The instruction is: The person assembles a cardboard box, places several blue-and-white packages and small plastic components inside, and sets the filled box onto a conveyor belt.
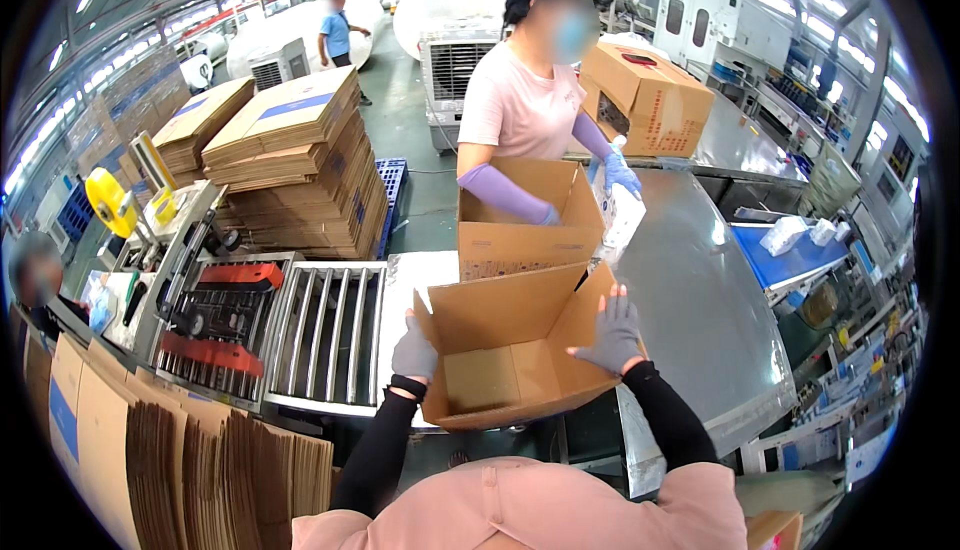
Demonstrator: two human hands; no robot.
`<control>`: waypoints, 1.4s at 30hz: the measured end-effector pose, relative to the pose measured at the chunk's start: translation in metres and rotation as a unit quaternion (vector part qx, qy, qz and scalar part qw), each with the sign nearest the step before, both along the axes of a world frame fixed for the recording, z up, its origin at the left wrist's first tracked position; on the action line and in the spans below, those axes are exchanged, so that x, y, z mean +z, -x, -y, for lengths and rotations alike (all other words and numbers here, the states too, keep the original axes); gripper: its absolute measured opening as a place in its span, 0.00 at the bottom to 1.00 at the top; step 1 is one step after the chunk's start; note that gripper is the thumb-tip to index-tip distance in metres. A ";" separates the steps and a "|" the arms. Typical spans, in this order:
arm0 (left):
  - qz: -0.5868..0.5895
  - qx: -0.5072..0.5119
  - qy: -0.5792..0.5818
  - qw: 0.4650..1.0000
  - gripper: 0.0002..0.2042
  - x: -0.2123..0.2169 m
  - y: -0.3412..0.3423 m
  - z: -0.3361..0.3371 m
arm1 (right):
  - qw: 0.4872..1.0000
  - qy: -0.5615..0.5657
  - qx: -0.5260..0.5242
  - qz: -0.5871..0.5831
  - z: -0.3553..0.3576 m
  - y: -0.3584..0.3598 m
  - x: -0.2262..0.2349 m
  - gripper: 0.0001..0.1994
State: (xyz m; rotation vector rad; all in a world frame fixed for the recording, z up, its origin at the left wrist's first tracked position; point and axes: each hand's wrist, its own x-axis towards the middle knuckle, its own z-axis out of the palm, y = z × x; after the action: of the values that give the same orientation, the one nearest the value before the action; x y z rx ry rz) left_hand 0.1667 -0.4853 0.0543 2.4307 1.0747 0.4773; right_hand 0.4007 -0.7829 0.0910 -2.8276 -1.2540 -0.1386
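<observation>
Both black-sleeved forearms reach forward from the lower edge. The left hand (414, 350), in a grey glove, presses flat with fingers together against the outer left wall of an open cardboard box (510, 355). The right hand (612, 333), fingers spread, lies over the box's right flap. The box is plain brown corrugated board, tipped toward the viewer at the near edge of the shiny steel tabletop (700, 300). Just left stands a roller conveyor (325, 335) with metal rods. Beyond, a second open carton (520, 220) blocks the way, a co-worker's purple-sleeved arm inside it. Farther left rises a stack of flattened cartons (295, 165).
</observation>
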 end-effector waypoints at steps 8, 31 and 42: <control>-0.036 0.041 -0.010 0.998 0.35 0.008 0.026 -0.016 | 0.993 0.022 0.107 -0.051 0.004 -0.029 -0.003 0.61; -0.061 0.010 0.021 0.998 0.32 0.011 -0.086 0.049 | 0.864 -0.320 -0.174 -0.348 0.182 -0.070 -0.118 0.33; -0.241 0.064 -0.146 0.957 0.42 0.022 -0.096 0.057 | 0.861 0.057 -0.505 -0.040 0.287 0.031 -0.175 0.38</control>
State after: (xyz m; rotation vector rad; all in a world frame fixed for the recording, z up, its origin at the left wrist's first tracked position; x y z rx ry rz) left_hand 0.2626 -0.5420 0.0764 2.8380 1.4518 0.0781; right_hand 0.3697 -1.0694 -0.0837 -3.2001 0.3562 0.0302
